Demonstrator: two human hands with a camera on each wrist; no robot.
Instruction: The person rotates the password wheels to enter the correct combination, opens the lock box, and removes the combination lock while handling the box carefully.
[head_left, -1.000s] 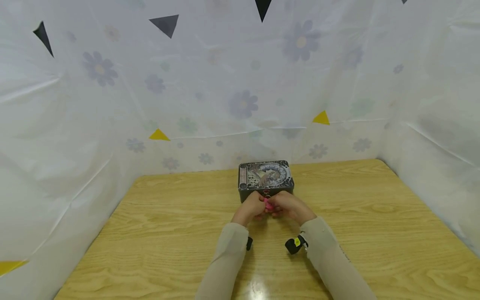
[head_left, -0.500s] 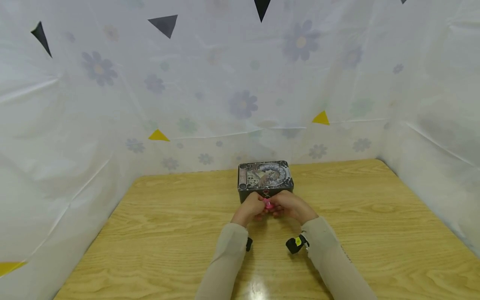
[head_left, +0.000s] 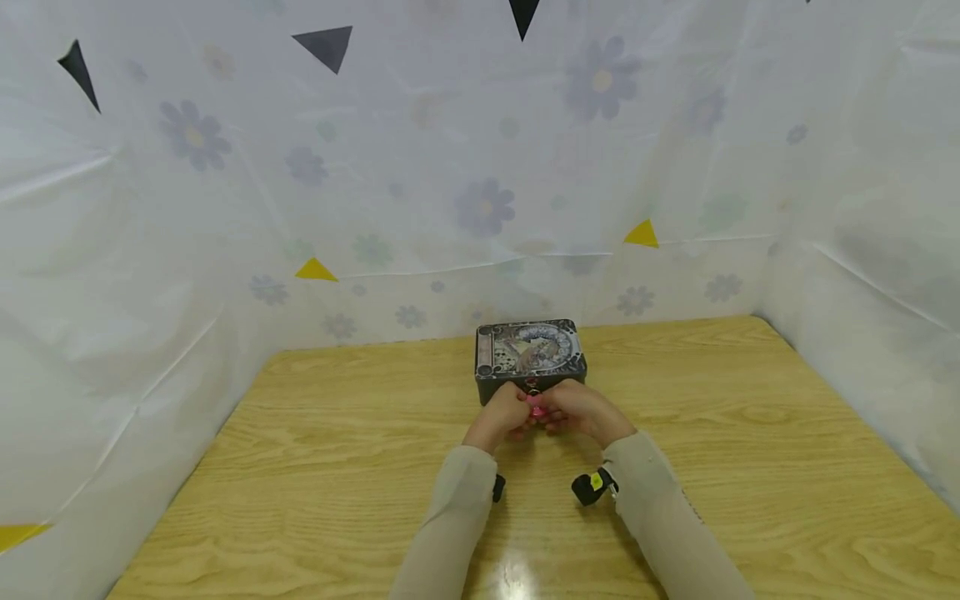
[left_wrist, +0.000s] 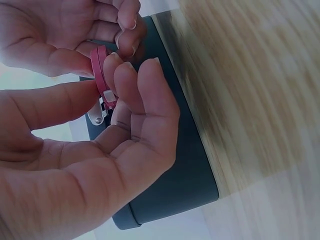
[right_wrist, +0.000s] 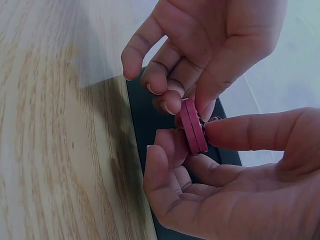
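A small pink padlock-like piece (head_left: 537, 407) sits at the front of a dark tin box (head_left: 531, 350) with a patterned lid. My left hand (head_left: 504, 414) pinches it from the left, thumb and fingertips on its edge; my right hand (head_left: 583, 410) pinches it from the right. In the left wrist view the pink piece (left_wrist: 102, 75) has a metal part beside it, between my left hand (left_wrist: 115, 135) and the other hand's fingers. The right wrist view gives the pink piece (right_wrist: 193, 126) edge-on, a dark seam along it, with my right hand (right_wrist: 225, 185) around it.
The box stands on a wooden table (head_left: 337, 467), near its back edge. Behind and at both sides hangs a pale sheet (head_left: 420, 167) with flower prints and black and yellow triangles. Each wrist wears a dark strap, the right one (head_left: 592, 487) with a yellow mark.
The pink piece has tilted slightly between my fingers. Both hands keep nearly the same place at the front of the box.
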